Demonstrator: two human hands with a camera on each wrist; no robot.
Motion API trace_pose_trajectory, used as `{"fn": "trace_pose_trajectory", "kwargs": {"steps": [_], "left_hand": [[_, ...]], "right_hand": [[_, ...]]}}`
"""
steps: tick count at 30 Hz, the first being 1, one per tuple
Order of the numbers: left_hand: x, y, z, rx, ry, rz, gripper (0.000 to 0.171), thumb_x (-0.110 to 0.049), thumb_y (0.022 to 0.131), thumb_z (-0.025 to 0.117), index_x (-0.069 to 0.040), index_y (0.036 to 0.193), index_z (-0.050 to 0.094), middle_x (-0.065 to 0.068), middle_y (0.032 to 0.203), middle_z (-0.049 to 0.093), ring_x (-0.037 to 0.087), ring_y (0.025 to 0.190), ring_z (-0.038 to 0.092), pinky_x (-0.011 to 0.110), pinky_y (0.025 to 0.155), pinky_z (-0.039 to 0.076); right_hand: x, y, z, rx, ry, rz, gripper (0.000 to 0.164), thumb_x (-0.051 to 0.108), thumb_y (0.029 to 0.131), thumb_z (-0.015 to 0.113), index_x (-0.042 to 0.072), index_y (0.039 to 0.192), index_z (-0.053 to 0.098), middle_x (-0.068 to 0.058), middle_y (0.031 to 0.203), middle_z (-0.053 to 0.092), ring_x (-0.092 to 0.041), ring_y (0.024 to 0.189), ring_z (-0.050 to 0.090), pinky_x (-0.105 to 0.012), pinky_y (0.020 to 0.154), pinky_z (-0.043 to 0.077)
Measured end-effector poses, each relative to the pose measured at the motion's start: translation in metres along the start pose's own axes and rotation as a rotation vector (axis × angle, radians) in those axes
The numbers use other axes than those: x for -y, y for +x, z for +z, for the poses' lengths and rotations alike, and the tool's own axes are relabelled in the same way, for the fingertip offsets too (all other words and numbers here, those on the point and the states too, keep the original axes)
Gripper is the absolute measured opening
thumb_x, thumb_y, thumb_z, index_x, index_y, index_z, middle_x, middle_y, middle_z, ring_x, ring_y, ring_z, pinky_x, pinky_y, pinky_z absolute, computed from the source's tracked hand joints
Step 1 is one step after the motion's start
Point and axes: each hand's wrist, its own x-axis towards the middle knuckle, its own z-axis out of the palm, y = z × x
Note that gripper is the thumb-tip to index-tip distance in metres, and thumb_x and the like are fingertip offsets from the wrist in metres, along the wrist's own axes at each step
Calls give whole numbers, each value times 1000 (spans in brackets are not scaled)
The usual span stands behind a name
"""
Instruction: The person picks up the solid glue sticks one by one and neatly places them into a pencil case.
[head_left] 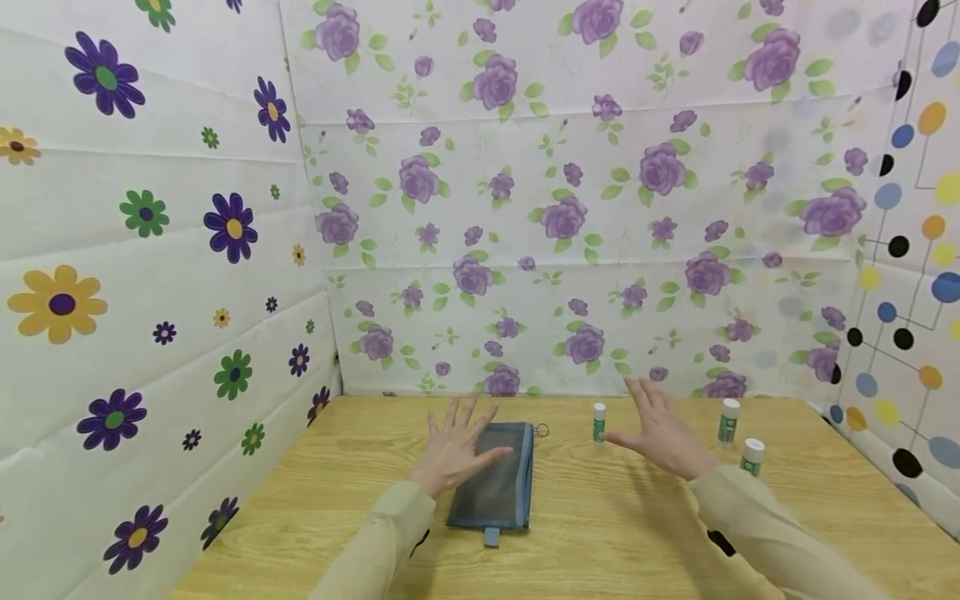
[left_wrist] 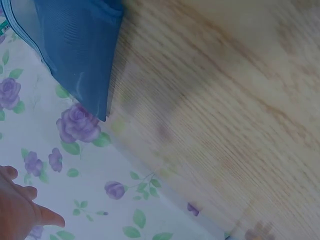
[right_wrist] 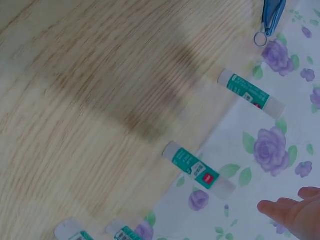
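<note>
My left hand (head_left: 456, 450) is held with fingers spread, overlapping the left side of a blue zippered mesh pouch (head_left: 491, 492) in the head view. The pouch lies on the table with a small metal ring at its far right corner. My right hand (head_left: 663, 432) is also open, fingers extended, near several green-labelled glue sticks with white caps. One glue stick (head_left: 598, 423) stands just left of its thumb; two more, a far one (head_left: 728, 421) and a nearer one (head_left: 752, 457), stand to its right. Another glue stick (right_wrist: 197, 167) shows in the right wrist view, hidden in the head view.
The wood-grain table (head_left: 300, 517) reaches back to a rose-printed cloth wall (head_left: 525, 317). A flower-printed cloth (head_left: 187, 358) closes off the left side, and a dotted cloth (head_left: 900, 367) the right.
</note>
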Motion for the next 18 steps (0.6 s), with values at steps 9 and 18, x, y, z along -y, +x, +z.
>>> {"fn": "trace_pose_trajectory", "kwargs": {"steps": [9,18], "left_hand": [[-6,5,1,-10,-2,17,77,-71,81,31,-31,145,16,9,148,9,37,131,7,70,88,11],[-11,8,3,25,0,-16,80,-75,79,25,-31,145,14,7,149,4,35,131,2,70,87,12]], "right_hand": [[4,6,14,-15,139,54,99,43,76,69,0,143,10,-33,138,12,-52,120,20,-63,88,24],[4,9,25,-11,194,88,98,48,75,67,1,142,12,-34,134,18,-51,119,20,-64,87,25]]}}
